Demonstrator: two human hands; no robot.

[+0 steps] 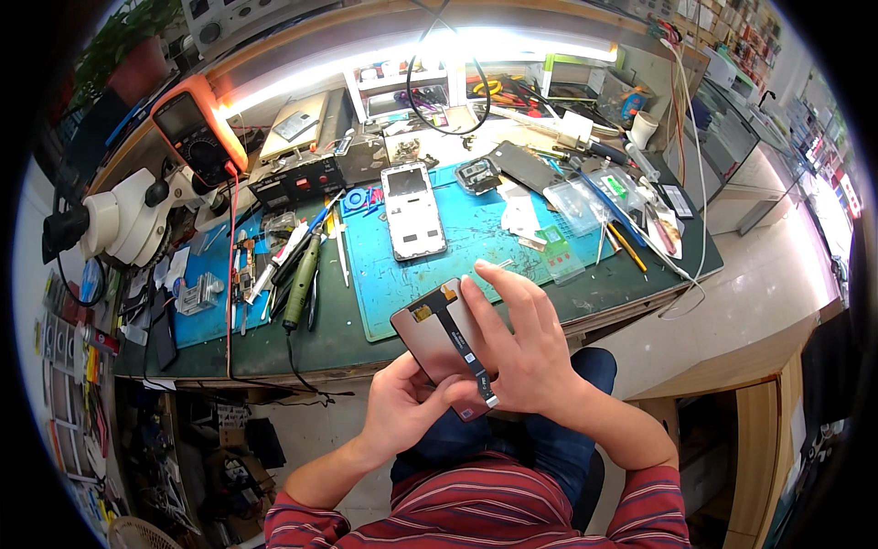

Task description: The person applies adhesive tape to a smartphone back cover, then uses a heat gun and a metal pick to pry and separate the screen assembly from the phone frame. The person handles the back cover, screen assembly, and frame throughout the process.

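Busy green bench [338, 340] under a bright lamp [512, 44], with a microscope [128, 215] and a multimeter [197, 137] off to the left. As for the screen [430, 346], it's up in both hands, back side showing, with the dark strip [465, 352] lying along it. Left hand [400, 409] is pinching its lower left edge, thumb over the back, and the right hand [532, 352] has the other edge, forefinger near the top corner. Progress-wise I'd call it partway: screen and white frame [415, 220] are two separate pieces, frame flat on the blue mat [366, 293], so if they go together, joining them is not yet done. Room's decent: bare mat to the left and right of the frame, though clutter crowds the far right. Watch the front edge, since the screen's lower end hangs over the lap [430, 448], not the bench, and the green tool [302, 279] on the left trails its cord [294, 355] over that same edge
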